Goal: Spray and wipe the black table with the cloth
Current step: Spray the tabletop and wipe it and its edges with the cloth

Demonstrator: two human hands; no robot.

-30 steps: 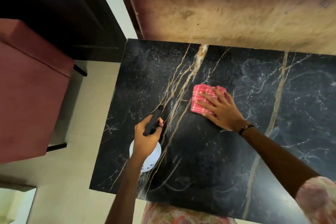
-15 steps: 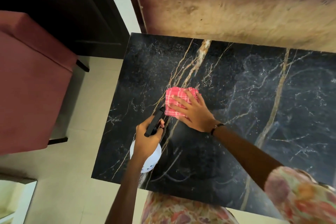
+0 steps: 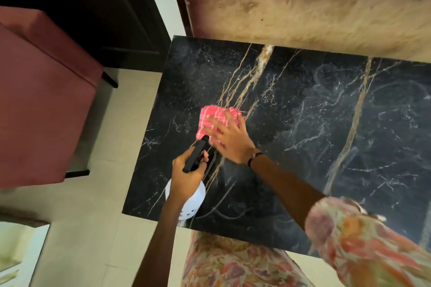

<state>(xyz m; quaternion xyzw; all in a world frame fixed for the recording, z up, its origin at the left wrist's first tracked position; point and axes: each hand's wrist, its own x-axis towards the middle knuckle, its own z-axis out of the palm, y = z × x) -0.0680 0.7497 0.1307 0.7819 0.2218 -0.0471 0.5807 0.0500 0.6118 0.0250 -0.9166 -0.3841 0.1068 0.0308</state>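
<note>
The black marble table (image 3: pixel 303 123) with gold and white veins fills the middle and right of the view. A folded pink checked cloth (image 3: pixel 213 116) lies flat on its left half. My right hand (image 3: pixel 229 140) presses down on the cloth with fingers spread. My left hand (image 3: pixel 186 177) grips a white spray bottle (image 3: pixel 190 200) with a black trigger head (image 3: pixel 196 154), held over the table's near left part. The black head reaches the near edge of the cloth.
A dark red upholstered seat (image 3: pixel 39 100) on black legs stands on the pale tiled floor (image 3: pixel 81 216) left of the table. A brownish worn wall (image 3: pixel 303 2) runs along the table's far edge. Dark wooden furniture (image 3: pixel 81 11) sits at the top left.
My right hand has slid the pink cloth leftward across the table, from near the middle to just above the spray bottle's head. The left hand with the bottle has stayed in place.
</note>
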